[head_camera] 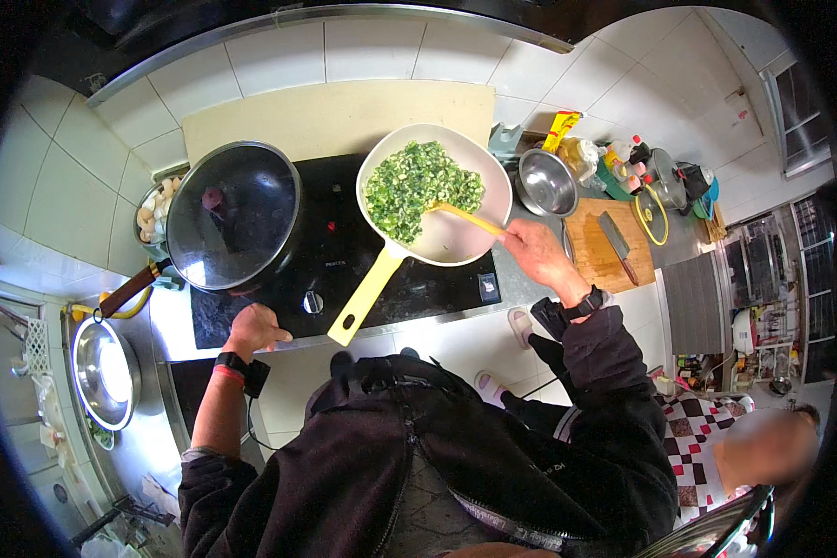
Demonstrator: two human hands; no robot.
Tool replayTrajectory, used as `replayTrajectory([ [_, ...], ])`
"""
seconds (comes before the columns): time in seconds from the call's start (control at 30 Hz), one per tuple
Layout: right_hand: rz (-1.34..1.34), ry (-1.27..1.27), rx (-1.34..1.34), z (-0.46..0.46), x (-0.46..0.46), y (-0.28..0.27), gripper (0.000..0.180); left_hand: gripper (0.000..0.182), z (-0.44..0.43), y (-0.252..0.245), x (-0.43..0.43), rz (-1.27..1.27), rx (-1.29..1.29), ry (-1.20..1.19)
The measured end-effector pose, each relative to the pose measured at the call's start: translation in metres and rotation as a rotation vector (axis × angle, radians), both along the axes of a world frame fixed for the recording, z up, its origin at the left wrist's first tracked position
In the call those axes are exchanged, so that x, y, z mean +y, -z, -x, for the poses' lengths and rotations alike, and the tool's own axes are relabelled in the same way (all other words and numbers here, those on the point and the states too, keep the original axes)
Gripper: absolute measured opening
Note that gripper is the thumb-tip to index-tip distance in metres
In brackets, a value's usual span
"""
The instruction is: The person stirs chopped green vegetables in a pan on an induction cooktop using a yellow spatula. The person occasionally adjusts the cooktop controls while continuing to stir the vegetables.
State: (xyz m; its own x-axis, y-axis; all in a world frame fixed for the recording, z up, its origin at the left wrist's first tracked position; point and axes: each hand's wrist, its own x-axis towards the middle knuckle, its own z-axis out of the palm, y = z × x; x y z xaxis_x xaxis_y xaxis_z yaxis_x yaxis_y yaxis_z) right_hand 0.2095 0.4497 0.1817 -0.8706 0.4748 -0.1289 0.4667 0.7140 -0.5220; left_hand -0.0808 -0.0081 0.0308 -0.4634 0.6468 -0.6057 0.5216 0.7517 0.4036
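Note:
My right hand (540, 252) is closed around the handle of a yellow spatula (471, 217), whose tip is in chopped green vegetables (422, 185). They lie in the left part of a light-coloured frying pan (453, 244) on the right side of the black cooktop (265, 317). The pan's yellow handle points toward me, and nobody holds it. My left hand (254, 328) rests at the cooktop's front edge, fingers curled, left of the control knob (312, 302). Whether it grips anything is not clear. Behind it stands a dark wok with a glass lid (234, 209).
A steel bowl (547, 183) and a wooden cutting board (589, 254) bearing a cleaver (615, 238) lie to the right. Eggs (155, 213) sit left of the wok. A large steel basin (104, 376) stands at the left. Another person (704, 446) is at the lower right.

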Motion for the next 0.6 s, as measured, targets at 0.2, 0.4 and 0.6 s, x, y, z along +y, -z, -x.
replayTrajectory([
  [0.2, 0.006, 0.056, 0.026, -0.02, -0.014, -0.006, 0.026, 0.036, 0.001, -0.004, 0.006, 0.065, 0.018, 0.049],
  [0.4, 0.191, 0.134, 0.108, -0.052, -0.023, -0.005, 0.024, 0.031, 0.003, -0.004, 0.005, 0.059, -0.041, -0.01],
  [0.6, 0.109, 0.16, 0.135, -0.055, -0.023, 0.001, 0.023, 0.032, 0.005, 0.005, 0.004, 0.088, -0.017, 0.058],
])
